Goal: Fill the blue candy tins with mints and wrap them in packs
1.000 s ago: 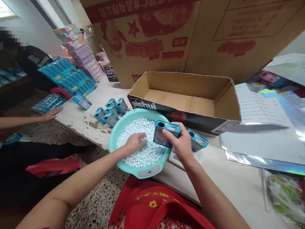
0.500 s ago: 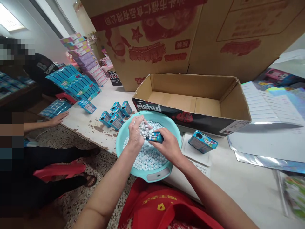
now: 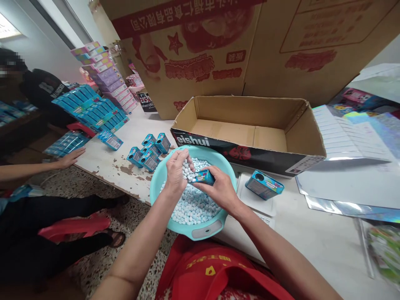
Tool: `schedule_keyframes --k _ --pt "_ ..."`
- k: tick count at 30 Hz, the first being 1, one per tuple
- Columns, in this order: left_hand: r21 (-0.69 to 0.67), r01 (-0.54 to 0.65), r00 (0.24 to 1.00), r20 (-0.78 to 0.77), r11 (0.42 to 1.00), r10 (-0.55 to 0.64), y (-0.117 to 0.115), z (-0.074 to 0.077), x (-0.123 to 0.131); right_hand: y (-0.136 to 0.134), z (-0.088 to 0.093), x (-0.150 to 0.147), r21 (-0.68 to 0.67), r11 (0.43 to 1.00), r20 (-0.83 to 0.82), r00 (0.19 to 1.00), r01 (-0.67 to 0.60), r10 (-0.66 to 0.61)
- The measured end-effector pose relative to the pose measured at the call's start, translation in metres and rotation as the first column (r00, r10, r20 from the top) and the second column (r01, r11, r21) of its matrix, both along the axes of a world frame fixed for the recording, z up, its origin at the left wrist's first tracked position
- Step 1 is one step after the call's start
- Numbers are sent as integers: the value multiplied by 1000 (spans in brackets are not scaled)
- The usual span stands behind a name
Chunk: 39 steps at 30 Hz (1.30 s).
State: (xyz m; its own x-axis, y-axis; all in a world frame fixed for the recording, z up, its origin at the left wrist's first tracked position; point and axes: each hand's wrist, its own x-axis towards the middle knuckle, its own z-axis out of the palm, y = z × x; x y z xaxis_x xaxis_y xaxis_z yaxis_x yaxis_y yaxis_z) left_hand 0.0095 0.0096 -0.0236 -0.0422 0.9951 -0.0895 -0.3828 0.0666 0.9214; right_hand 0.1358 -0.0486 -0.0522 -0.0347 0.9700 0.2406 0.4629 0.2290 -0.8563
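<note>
Over the teal bowl [image 3: 162, 175] of small white-blue candies [image 3: 193, 204], my left hand [image 3: 176, 168] is cupped round a handful of candies, its fingertips against the top of a small blue tin [image 3: 203, 177]. My right hand [image 3: 218, 189] grips that tin and holds it tilted above the bowl. A second blue tin [image 3: 264, 184] lies on a white scale [image 3: 254, 200] just right of the bowl.
An open, empty cardboard tray [image 3: 250, 129] stands behind the bowl, with a big red-printed carton [image 3: 250, 46] behind it. Several blue tins [image 3: 148, 152] and stacked blue boxes [image 3: 90, 106] lie to the left, where another person's hand [image 3: 70, 158] rests. Shiny foil sheets [image 3: 353, 166] lie on the right.
My left hand rose from the candies with a handful and met the tin. My right hand brought the tin down over the bowl. In the last half second little has moved.
</note>
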Motion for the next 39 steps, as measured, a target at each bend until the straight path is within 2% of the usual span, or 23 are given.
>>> schedule_keyframes --k 12,15,23,31,35,39 --pt "45 13 997 -72 999 -9 -6 1 8 -4 0 0 -56 998 -88 996 -12 7" --pt "60 12 999 -52 998 -9 -7 4 11 -5 0 0 -44 999 -116 993 25 -30" --pt "67 11 996 -87 998 -5 -13 9 16 -7 1 2 -25 999 -165 986 21 -24" --pt "67 32 995 -95 997 -25 -15 5 16 -7 1 5 -68 998 -196 980 7 -20" --pt "46 67 985 -162 997 -58 -16 2 16 -6 -2 7 -104 995 -215 976 10 -32" --pt "80 52 978 -207 995 -34 -18 0 17 -6 -3 6 -119 993 -218 975 8 -34"
